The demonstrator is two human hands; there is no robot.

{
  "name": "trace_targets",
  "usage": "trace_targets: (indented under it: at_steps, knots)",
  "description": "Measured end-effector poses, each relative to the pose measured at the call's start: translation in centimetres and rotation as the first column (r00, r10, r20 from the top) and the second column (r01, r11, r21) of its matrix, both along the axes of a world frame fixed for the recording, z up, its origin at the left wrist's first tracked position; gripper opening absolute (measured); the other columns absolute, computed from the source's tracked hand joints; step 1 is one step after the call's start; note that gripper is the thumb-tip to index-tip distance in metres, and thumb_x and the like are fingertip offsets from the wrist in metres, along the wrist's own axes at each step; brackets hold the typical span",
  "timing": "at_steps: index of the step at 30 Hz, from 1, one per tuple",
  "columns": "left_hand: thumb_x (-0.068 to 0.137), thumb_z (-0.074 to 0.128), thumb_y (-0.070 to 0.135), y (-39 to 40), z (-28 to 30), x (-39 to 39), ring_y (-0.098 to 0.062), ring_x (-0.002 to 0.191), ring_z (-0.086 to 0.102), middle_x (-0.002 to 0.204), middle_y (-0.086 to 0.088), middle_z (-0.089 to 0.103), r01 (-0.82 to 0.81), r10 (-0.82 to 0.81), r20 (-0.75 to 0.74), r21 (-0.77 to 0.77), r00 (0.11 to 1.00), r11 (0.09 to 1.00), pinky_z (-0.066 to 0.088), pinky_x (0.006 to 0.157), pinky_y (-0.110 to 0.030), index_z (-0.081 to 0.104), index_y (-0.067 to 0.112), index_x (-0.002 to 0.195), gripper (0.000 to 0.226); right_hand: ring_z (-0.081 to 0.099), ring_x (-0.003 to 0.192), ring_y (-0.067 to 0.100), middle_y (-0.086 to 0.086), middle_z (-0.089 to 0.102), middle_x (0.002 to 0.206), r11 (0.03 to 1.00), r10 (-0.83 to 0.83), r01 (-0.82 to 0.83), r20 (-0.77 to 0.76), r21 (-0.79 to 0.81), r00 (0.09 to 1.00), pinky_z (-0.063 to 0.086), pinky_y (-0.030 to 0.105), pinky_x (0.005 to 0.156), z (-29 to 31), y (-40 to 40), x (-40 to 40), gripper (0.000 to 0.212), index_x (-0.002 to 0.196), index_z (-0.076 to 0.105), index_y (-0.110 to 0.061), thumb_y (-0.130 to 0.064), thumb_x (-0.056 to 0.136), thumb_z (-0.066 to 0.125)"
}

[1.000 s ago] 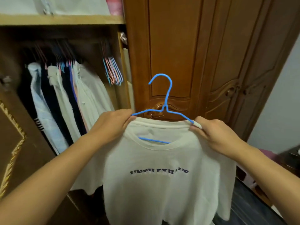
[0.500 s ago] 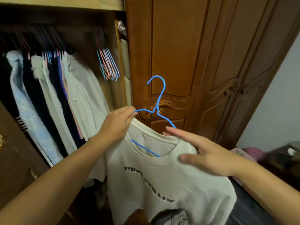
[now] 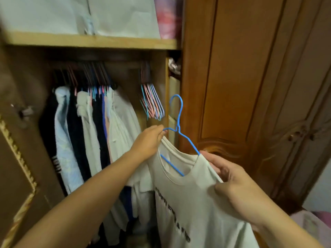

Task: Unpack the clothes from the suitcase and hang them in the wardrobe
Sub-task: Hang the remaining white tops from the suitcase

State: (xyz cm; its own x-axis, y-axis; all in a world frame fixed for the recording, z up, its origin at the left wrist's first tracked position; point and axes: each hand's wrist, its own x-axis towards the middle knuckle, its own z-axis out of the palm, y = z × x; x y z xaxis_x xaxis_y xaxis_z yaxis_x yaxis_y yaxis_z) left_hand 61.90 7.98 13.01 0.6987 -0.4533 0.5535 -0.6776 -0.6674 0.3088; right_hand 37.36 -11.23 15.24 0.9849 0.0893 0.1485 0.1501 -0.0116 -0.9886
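An open wardrobe (image 3: 89, 43) fills the left. To the far left of the fingers, hung clothes (image 3: 93, 133) crowd the rail; just above the left fingertips a bunch of bare hangers (image 3: 152, 102) dangles.

The left hand (image 3: 148, 140) pinches the near end of a blue hanger (image 3: 179, 122) together with one shoulder of a white T-shirt (image 3: 197, 203), fingers curled tightly. The hook rises just right of those fingertips, now closer to the rail and the bare hangers than a second ago.

To the right, the right hand (image 3: 238, 190), lying flat on the cloth half a second ago, now pinches the shirt's other shoulder between thumb and curled fingers. Behind it stand closed wardrobe doors (image 3: 250, 86).

The shirt is on its hanger, swung toward the opening; hooking it onto the rail looks next.
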Motion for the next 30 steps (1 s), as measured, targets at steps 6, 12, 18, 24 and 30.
trace_targets:
  at_steps: [6, 12, 18, 24, 30]
  knots:
    - [0.088, 0.060, 0.035, 6.2, 5.0, 7.0, -0.042, 0.138, 0.033, 0.145, -0.019, 0.046, -0.431, 0.382, 0.287, 0.132, 0.879, 0.893, 0.023, 0.117, -0.055, 0.057, 0.021, 0.137, 0.051, 0.056, 0.117, -0.013, -0.033, 0.066, 0.115, 0.860, -0.153, 0.295, 0.340, -0.417, 0.928, 0.042, 0.011, 0.102, 3.4, 3.6, 6.0, 0.086, 0.114, 0.072, -0.037, 0.033, 0.068, 0.050]
    - [0.101, 0.036, 0.055, 15.0, 4.8, 9.3, -0.029, 0.153, 0.012, 0.167, -0.012, 0.012, -0.551, 0.567, -0.067, 0.162, 0.821, 0.818, 0.013, 0.123, -0.046, 0.014, 0.026, 0.161, 0.070, 0.058, 0.115, -0.009, -0.034, 0.069, 0.106, 0.790, -0.115, 0.258, 0.278, -0.557, 0.954, 0.044, 0.016, 0.104, 0.5, 8.8, 13.3, 0.085, 0.090, 0.067, -0.067, 0.016, 0.072, 0.063]
    - [0.096, 0.041, 0.060, 15.7, 5.7, 9.3, -0.026, 0.150, 0.021, 0.163, -0.008, 0.023, -0.558, 0.571, -0.045, 0.159, 0.820, 0.814, 0.021, 0.119, -0.045, 0.021, 0.027, 0.159, 0.074, 0.055, 0.117, 0.000, -0.016, 0.068, 0.110, 0.773, -0.094, 0.259, 0.299, -0.579, 0.950, 0.038, 0.013, 0.103, 2.5, 12.8, 16.2, 0.063, 0.098, 0.072, -0.043, 0.004, 0.066, 0.046]
    - [0.093, 0.045, 0.057, 14.7, 6.3, 8.9, -0.024, 0.143, 0.028, 0.155, -0.003, 0.032, -0.580, 0.591, -0.052, 0.142, 0.805, 0.802, 0.026, 0.112, -0.047, 0.028, 0.029, 0.155, 0.070, 0.057, 0.121, 0.013, -0.001, 0.067, 0.123, 0.644, -0.218, 0.417, 0.368, -0.641, 0.904, 0.041, 0.022, 0.105, 7.6, 9.9, 19.4, 0.060, 0.115, 0.074, -0.021, 0.015, 0.077, 0.045]
    - [0.090, 0.048, 0.055, 14.4, 7.0, 8.7, -0.023, 0.145, 0.026, 0.154, -0.002, 0.031, -0.569, 0.588, -0.130, 0.157, 0.798, 0.807, 0.026, 0.113, -0.047, 0.027, 0.029, 0.156, 0.074, 0.054, 0.126, 0.028, 0.000, 0.057, 0.139, 0.456, -0.187, 0.434, 0.393, -0.777, 0.900, 0.044, 0.033, 0.103, 6.1, 10.2, 20.1, 0.051, 0.125, 0.067, -0.023, 0.003, 0.086, 0.048]
